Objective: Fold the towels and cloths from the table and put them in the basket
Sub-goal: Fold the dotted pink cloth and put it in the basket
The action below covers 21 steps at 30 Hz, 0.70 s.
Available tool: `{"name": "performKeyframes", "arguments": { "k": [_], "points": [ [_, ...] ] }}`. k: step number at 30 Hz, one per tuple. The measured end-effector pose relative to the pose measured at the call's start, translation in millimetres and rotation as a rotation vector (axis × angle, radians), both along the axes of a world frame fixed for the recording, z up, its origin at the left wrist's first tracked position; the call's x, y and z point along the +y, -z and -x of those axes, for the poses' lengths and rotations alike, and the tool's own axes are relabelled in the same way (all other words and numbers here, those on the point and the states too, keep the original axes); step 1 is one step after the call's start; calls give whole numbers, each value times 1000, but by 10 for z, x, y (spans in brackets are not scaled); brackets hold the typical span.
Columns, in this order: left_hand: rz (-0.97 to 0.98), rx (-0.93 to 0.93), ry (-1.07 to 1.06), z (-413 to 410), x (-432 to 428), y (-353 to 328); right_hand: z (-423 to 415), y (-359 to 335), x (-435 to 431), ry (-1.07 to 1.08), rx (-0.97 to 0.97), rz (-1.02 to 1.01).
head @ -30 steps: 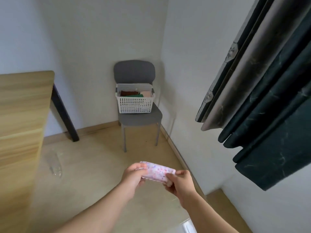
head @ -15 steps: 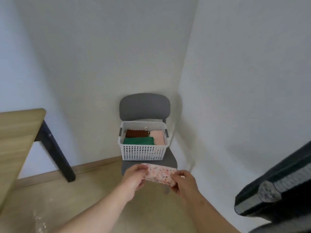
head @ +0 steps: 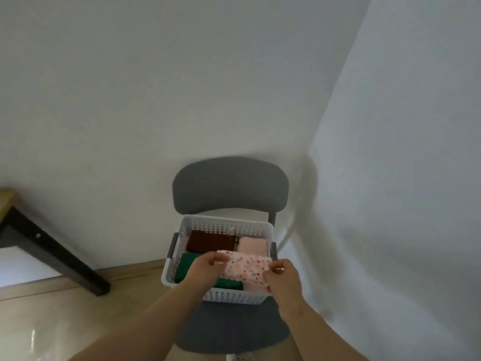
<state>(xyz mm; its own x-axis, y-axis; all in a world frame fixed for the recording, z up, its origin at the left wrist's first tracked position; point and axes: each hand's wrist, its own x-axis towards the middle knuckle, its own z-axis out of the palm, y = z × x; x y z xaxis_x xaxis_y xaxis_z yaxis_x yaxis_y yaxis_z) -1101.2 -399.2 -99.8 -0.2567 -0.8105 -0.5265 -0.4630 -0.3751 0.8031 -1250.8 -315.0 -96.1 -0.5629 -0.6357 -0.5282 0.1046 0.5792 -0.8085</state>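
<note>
Three folded cloths [head: 208, 241] in the basket [head: 226, 222]; our left hand [head: 205, 267] and right hand [head: 282, 278] pinch a speckled cloth [head: 246, 268] above it, ready to drop.

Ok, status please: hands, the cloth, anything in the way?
Left grip and right grip both pinch speckled cloth. Held above basket, not yet in. Brown cloth, green cloth, pink cloth inside; nothing in the way.

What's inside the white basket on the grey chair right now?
A folded brown cloth back left, a pale pink cloth back right, a green cloth front left. The front right corner is covered by the speckled cloth held over the basket.
</note>
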Motion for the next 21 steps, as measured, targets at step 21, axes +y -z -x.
{"name": "performKeyframes", "arguments": {
  "k": [21],
  "points": [
    [-44, -408, 659, 809, -1348, 1370, 480, 929, -1299, -564, 574, -426]
  ]
}}
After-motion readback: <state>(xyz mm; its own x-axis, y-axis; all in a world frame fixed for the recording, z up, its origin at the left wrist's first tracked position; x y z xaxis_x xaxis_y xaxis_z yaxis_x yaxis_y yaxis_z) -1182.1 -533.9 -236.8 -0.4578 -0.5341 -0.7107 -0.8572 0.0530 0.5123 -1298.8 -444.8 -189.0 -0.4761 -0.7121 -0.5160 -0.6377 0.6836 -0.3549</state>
